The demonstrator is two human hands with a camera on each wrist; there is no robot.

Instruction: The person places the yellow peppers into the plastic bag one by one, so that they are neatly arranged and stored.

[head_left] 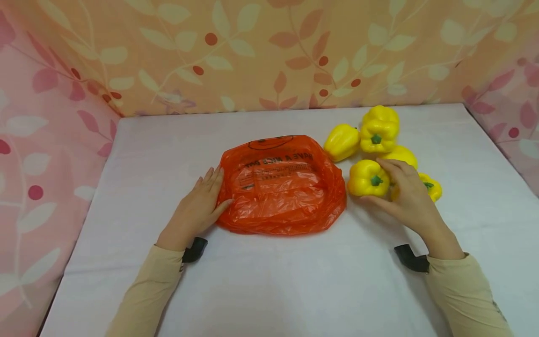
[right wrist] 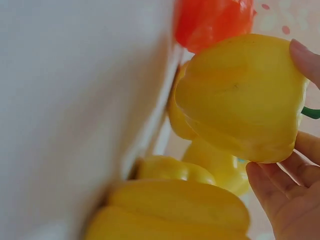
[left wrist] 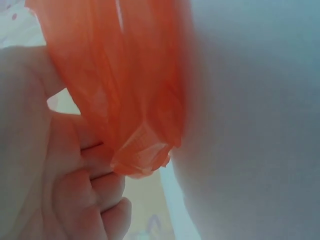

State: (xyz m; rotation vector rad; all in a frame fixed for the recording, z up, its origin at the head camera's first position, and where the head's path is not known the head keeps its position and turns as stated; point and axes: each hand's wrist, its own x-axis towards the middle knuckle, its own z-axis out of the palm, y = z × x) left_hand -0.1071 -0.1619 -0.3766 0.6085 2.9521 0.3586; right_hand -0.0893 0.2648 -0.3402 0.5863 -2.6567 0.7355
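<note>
A red-orange plastic bag [head_left: 280,187] with dark printed lettering lies flat on the table. My left hand [head_left: 195,208] rests against the bag's left edge, fingers extended and thumb spread along its lower side. To the right of the bag, my right hand [head_left: 410,199] holds a yellow bell pepper [head_left: 365,179] between thumb and fingertips, its green stem turned toward the palm side. The right wrist view shows this pepper [right wrist: 235,97] off the table surface, with the fingers below and the thumb above. More yellow bell peppers [head_left: 381,126] lie grouped behind and beside the right hand, some partly hidden by it.
A white cloth covers the table [head_left: 286,290]. Patterned curtains [head_left: 269,56] hang behind it and at both sides. One yellow pepper [head_left: 342,142] lies close to the bag's upper right edge. Black wrist mounts [head_left: 410,259] sit under both cuffs.
</note>
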